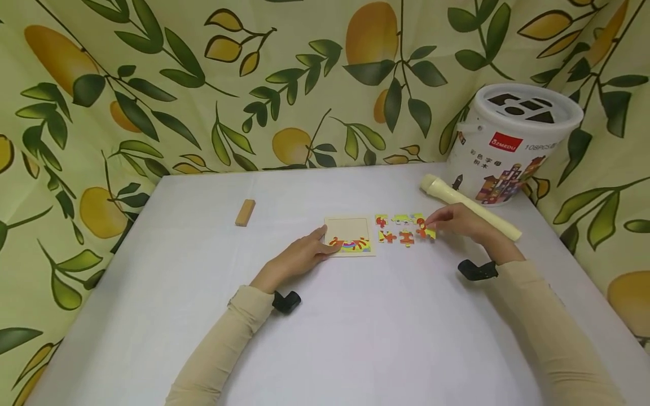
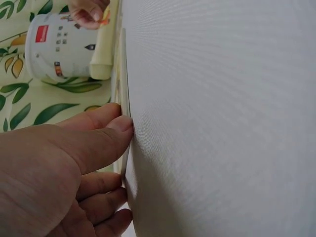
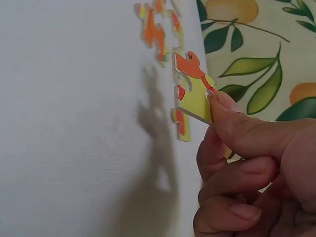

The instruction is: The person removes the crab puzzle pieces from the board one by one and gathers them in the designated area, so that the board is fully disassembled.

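Note:
A square wooden puzzle board (image 1: 347,226) lies on the table, its lower part filled with a colourful picture strip. My left hand (image 1: 304,252) holds this board at its left side, the thumb (image 2: 118,126) over the near part and the fingers along the edge. Between thumb and index finger, my right hand (image 1: 454,221) pinches a yellow puzzle piece (image 3: 195,89) with an orange-red figure, raised above the table. Several loose puzzle pieces (image 1: 406,238) lie in two rows between the board and my right hand.
Behind the right hand a cream microphone-shaped stick (image 1: 472,207) lies slanted against a white lidded bucket (image 1: 500,146) of blocks. A small wooden block (image 1: 245,212) lies to the left. A patterned curtain (image 1: 304,84) borders the white table (image 1: 325,338).

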`<state>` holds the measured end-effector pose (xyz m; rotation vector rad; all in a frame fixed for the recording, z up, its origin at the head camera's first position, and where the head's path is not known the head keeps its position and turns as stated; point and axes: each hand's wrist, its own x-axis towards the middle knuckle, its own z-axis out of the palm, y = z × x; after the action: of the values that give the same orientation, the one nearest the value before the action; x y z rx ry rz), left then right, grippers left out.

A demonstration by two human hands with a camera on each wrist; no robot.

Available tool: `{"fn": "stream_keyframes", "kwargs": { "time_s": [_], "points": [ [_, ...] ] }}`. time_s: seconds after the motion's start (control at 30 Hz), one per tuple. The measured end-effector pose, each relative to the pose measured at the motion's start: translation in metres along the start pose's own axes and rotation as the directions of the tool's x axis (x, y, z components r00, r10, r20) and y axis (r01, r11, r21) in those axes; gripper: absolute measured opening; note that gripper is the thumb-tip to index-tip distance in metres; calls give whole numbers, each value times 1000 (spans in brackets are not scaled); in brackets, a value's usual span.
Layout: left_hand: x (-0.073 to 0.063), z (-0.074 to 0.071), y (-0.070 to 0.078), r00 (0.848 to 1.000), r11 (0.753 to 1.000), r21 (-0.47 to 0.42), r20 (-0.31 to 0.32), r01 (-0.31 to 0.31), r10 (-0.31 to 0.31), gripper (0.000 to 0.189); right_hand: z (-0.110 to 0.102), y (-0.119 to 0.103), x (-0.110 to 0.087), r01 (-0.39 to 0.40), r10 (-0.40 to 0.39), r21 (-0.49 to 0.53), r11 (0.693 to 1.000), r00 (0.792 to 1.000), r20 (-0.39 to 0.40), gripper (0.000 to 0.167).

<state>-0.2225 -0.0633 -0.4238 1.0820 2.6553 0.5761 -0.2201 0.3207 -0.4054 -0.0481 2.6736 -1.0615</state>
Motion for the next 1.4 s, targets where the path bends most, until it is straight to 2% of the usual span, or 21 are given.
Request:
{"fn": "stream_keyframes", "kwargs": {
  "time_s": [0.07, 0.17, 0.3, 0.47, 0.57, 0.7, 0.77, 0.9, 1.07, 1.17, 1.27, 1.4],
  "points": [
    [0, 0, 0, 1000, 1000, -4, -4, -8, 8, 37, 2, 2, 1, -11, 12, -11, 1000, 1000, 24, 25],
    [0, 0, 0, 1000, 1000, 1, -9, -19, 19, 37, 8, 2, 2, 11, -10, -53, 999, 1000, 24, 21],
    [0, 0, -1, 999, 1000, 9, -20, -26, 26, 36, 15, 0, 2, 48, -50, -102, 994, 998, -24, 16],
    [0, -2, -1, 999, 999, 19, -35, -40, 40, 36, 18, -3, 0, 77, -85, -101, 992, 993, -76, 11],
    [1, -5, -2, 997, 998, 26, -43, -58, 59, 37, 20, -10, -1, 131, -142, -96, 987, 984, -110, 8],
    [2, -8, -2, 998, 999, 11, -48, -38, 38, 46, 34, -35, 3, 183, -193, -119, 976, 978, -76, 13],
    [3, -8, -3, 999, 1000, -1, -41, 3, -3, 53, 47, -54, 8, 191, -195, -128, 973, 981, -14, 15],
    [3, -4, -5, 997, 997, -19, -26, 72, -73, 63, 78, -90, 20, 264, -256, -102, 959, 963, 87, 21],
    [3, -6, -7, 994, 994, -15, -6, 109, -109, 64, 111, -127, 31, 285, -272, -103, 953, 954, 123, 29],
    [2, -4, -6, 995, 995, -10, 10, 103, -103, 64, 126, -138, 32, 271, -257, -108, 957, 958, 125, 31],
    [1, -1, -5, 996, 996, -11, 20, 86, -86, 64, 138, -139, 30, 257, -244, -119, 959, 963, 114, 33],
    [1, -2, -4, 996, 997, 6, 14, 82, -82, 64, 147, -139, 30, 288, -278, -134, 948, 957, 87, 32]
  ]
}}
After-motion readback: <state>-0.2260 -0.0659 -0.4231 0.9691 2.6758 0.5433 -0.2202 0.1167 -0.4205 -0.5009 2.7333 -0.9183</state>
